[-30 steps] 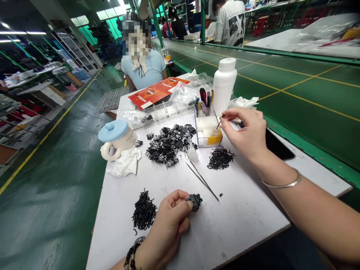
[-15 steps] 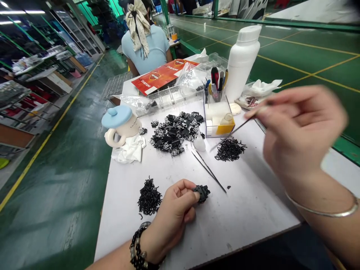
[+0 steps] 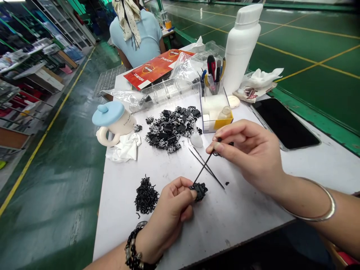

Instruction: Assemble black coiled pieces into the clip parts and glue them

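My left hand (image 3: 171,210) is closed in a pinch around a small black plastic part (image 3: 200,191), held just above the table. My right hand (image 3: 253,157) pinches a thin dark rod-shaped tool (image 3: 204,165), whose lower tip meets the part's upper left edge. Whether the tip touches or enters it, I cannot tell. Beside my left hand lies a heap of small curved black pieces (image 3: 146,197). A second such heap (image 3: 216,153) is mostly hidden behind my right fingers. Black tweezers (image 3: 218,179) lie spread on the table beyond the held part.
Farther back is a pile of black parts with metal clips (image 3: 171,129). Around it stand a blue-lidded mug (image 3: 122,125), a clear box (image 3: 216,112), a tool cup (image 3: 215,88) and a white bottle (image 3: 242,48). A phone (image 3: 287,123) lies right. A person (image 3: 137,30) sits ahead.
My right hand has come left and down, bringing the rod's tip to the black part. My left hand still holds the part. The view has shifted, and a phone now shows at right.
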Demonstrator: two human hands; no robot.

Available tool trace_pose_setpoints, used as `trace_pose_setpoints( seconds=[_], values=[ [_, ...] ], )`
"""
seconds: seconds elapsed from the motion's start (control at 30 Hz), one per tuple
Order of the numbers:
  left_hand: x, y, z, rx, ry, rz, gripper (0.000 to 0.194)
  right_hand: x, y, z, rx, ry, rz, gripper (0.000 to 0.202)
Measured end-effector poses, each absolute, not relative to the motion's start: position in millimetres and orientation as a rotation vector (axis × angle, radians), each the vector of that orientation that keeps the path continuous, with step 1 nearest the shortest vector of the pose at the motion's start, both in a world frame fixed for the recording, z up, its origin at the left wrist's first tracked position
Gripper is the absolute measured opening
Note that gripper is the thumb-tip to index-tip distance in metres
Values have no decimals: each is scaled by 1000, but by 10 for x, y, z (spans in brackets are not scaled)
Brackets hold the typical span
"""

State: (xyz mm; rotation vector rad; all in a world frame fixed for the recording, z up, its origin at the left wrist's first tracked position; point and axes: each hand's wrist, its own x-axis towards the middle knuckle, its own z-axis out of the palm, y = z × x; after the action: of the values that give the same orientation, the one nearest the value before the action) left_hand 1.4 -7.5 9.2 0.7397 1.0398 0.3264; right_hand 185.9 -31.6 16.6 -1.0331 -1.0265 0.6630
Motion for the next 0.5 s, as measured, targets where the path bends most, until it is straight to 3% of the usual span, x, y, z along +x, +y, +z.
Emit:
trace_pose_setpoints(
  seconds=[0.5],
  values=[
    [19, -73, 94, 733, 1050, 321, 28, 1869, -333, 148, -920, -1108, 821, 14]
  ],
)
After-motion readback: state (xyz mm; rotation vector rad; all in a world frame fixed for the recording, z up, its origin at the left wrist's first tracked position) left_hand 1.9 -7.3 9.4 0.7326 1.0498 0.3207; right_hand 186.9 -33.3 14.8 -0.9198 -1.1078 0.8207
